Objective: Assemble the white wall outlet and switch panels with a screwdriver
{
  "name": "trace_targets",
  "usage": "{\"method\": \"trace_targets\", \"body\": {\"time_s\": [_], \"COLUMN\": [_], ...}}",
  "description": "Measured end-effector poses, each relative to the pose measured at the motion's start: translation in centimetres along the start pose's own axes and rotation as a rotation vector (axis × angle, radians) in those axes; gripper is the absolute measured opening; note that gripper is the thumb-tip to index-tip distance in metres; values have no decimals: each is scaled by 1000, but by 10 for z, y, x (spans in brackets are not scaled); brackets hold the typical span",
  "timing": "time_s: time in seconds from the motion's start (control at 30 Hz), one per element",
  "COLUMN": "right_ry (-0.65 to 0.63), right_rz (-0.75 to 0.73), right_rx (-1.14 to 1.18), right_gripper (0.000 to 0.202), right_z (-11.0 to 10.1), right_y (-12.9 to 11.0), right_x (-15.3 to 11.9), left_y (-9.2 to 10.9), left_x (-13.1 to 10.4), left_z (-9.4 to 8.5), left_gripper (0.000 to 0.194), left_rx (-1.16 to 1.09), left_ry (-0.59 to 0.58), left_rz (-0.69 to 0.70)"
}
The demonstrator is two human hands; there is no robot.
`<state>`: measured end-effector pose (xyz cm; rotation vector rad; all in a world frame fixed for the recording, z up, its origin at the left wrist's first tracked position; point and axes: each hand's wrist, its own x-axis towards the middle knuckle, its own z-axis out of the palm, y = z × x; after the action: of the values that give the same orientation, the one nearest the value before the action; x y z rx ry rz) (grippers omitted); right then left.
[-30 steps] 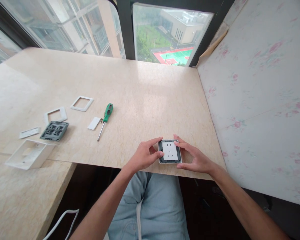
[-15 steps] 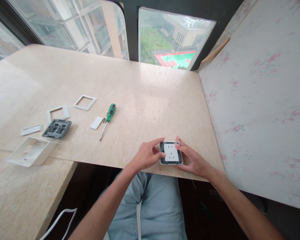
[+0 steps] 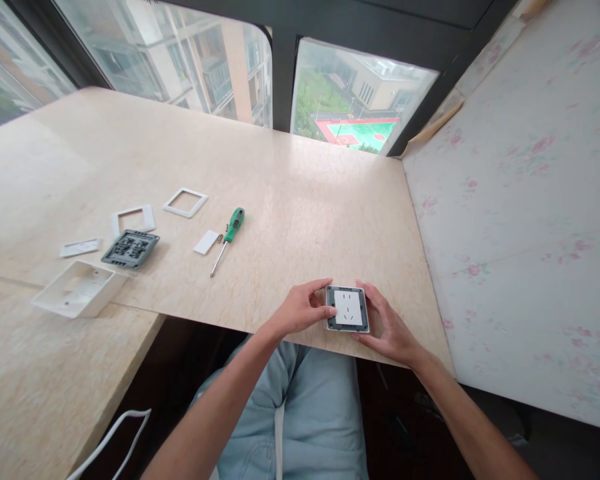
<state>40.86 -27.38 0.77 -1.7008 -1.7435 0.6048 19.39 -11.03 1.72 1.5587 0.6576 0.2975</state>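
Observation:
A wall socket with a white slotted face and dark grey frame lies face up near the front edge of the counter, seated in what looks like a white box. My left hand grips its left side, thumb on the face and index finger at the far left corner. Around the right side curls my right hand, fingers at the far edge and thumb at the near edge. The underside of the socket is hidden.
Left of my hands lie a green-handled screwdriver, screws, a small white plate, white frames, a grey switch module and an open white box. A papered wall bounds the right side.
My right thumb has come off the socket's face and now sits at its near edge. The view has shifted slightly, so the counter items appear further right.

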Motion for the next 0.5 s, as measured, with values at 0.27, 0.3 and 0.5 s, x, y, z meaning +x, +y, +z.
{"method": "trace_targets", "body": {"time_s": [0.27, 0.3, 0.5], "right_ry": [17, 19, 33], "right_rz": [33, 30, -45], "right_rx": [45, 44, -13], "right_gripper": [99, 98, 92], "right_z": [3, 3, 2], "right_y": [3, 3, 1], "right_x": [0, 0, 1], "left_y": [-3, -4, -1], "left_x": [0, 0, -1], "left_z": [-5, -6, -3], "left_gripper": [75, 75, 74], "left_rx": [-169, -182, -118], "left_ry": [-51, -48, -14], "left_rz": [1, -4, -22]}}
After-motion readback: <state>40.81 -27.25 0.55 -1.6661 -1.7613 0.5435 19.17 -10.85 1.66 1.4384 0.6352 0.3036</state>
